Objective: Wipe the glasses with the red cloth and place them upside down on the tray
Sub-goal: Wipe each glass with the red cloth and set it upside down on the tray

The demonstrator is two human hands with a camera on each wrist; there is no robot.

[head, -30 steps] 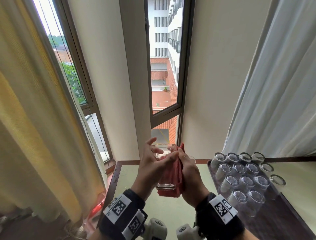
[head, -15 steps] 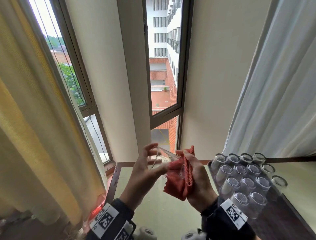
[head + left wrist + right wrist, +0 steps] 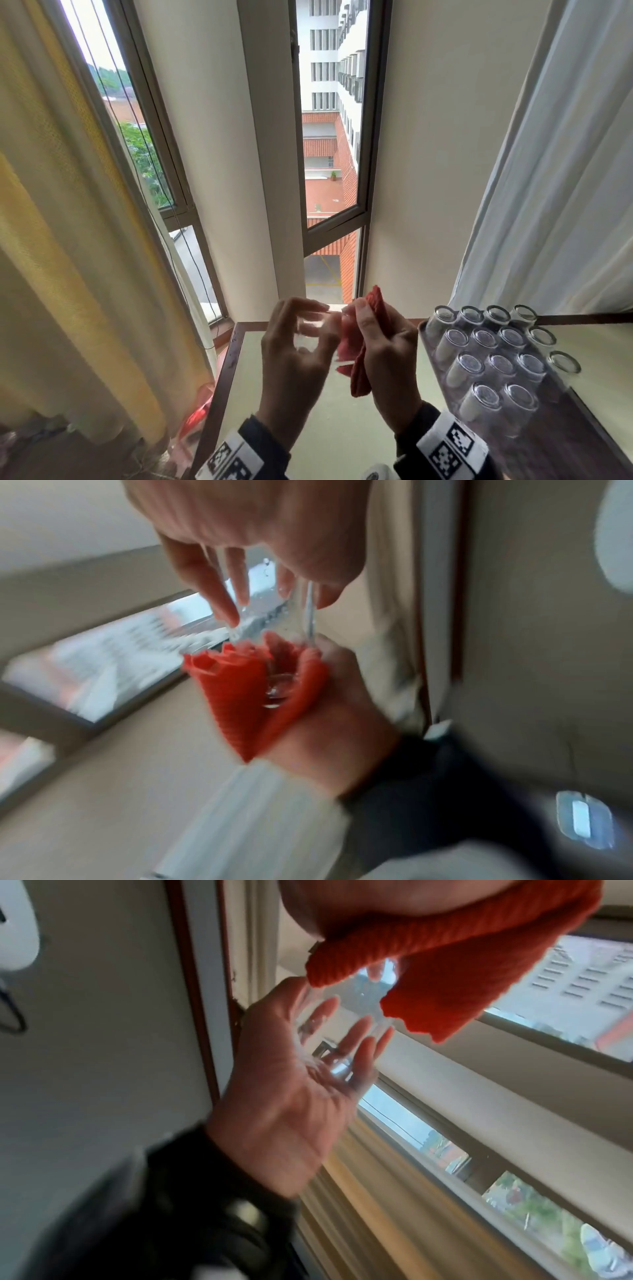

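Note:
A clear glass (image 3: 313, 337) lies sideways in the air between my two hands, above the table's near left part. My left hand (image 3: 281, 359) holds its rim end, with fingers and thumb curved round it. My right hand (image 3: 387, 359) grips the red cloth (image 3: 359, 370) bunched round the glass's other end. In the left wrist view the thick base of the glass (image 3: 277, 691) sits in the red cloth (image 3: 232, 691) in my right palm. The right wrist view shows the glass (image 3: 342, 1010) across my left fingers, under the cloth (image 3: 462, 961). Water drops show on the glass wall.
A dark tray (image 3: 565, 438) at the right holds several glasses (image 3: 496, 353) standing upside down in rows. The pale green table (image 3: 308, 428) has a brown edge at left. Curtains hang left and right, and a window stands behind. Something red lies on the floor (image 3: 198, 414).
The glass has gone from upright to lying sideways. The cloth has moved from its side to its base end. Both hands have risen slightly.

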